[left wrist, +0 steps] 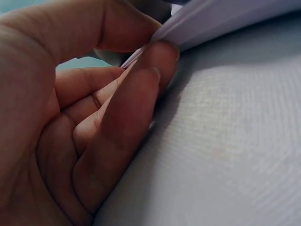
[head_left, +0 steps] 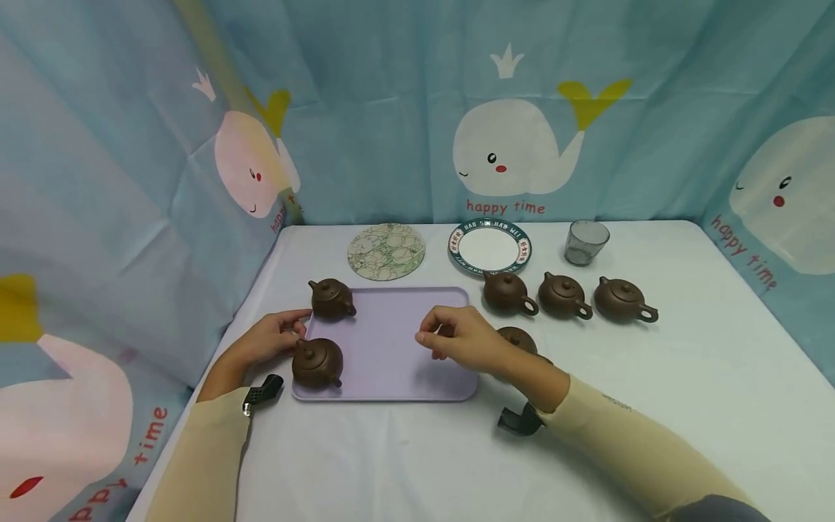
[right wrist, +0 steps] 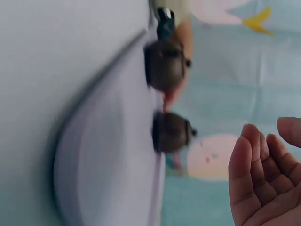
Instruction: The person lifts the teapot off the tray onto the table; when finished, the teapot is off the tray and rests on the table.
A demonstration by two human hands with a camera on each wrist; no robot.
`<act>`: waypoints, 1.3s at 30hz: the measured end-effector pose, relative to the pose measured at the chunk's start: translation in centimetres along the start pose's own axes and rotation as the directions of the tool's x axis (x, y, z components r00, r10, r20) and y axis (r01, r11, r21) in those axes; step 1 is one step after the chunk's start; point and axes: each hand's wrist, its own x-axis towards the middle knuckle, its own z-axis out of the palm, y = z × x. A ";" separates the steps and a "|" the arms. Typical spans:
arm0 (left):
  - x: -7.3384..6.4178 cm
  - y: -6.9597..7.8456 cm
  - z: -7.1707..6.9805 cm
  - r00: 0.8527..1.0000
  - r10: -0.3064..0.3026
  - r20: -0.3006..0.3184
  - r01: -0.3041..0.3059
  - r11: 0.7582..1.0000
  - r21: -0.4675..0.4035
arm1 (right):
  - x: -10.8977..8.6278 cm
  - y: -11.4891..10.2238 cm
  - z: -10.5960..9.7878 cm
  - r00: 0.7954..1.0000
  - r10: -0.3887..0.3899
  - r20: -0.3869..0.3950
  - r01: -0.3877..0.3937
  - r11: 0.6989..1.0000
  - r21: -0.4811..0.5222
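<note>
My left hand (head_left: 269,339) pinches the left rim of the lilac tray (head_left: 385,348) between thumb and fingers; the left wrist view shows the rim (left wrist: 197,23) held there. Two dark brown teapots stand on the tray's left side, the rear teapot (head_left: 331,299) and the front teapot (head_left: 317,363), both close to that hand. Over the tray's right half hovers my right hand (head_left: 466,337), its fingers loosely bent and nothing between them. Another teapot (head_left: 517,338) stands just right of the tray, partly hidden behind the right forearm.
Behind the tray lie a round patterned mat (head_left: 386,251) and a white plate with a green rim (head_left: 457,250). A clear glass (head_left: 586,243) stands at the back right. Three more teapots form a row: one (head_left: 505,292), a second (head_left: 562,293) and a third (head_left: 620,299).
</note>
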 end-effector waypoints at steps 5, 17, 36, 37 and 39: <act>-0.1 0.1 -0.3 1.000 0.015 0.015 -0.015 1.000 0.000 | 2.0 -0.3 3.8 0.997 -0.032 0.064 0.034 0.999 -0.028; -0.2 0.6 0.1 1.000 0.006 0.016 -0.005 1.000 -0.023 | 5.0 0.0 9.5 0.988 -0.045 0.145 0.060 0.994 -0.096; 0.4 0.5 0.0 0.999 -0.039 -0.013 0.040 0.998 0.043 | 7.0 -0.3 13.2 0.995 0.073 0.068 -0.047 0.942 -0.333; 0.4 0.5 0.0 0.999 -0.048 -0.015 0.049 0.998 0.041 | 7.1 -0.3 13.4 0.995 0.067 0.069 -0.038 0.933 -0.359; 0.2 0.6 0.0 0.998 -0.054 -0.012 0.054 0.998 0.036 | 7.2 -0.5 13.6 0.996 0.059 0.074 -0.025 0.919 -0.392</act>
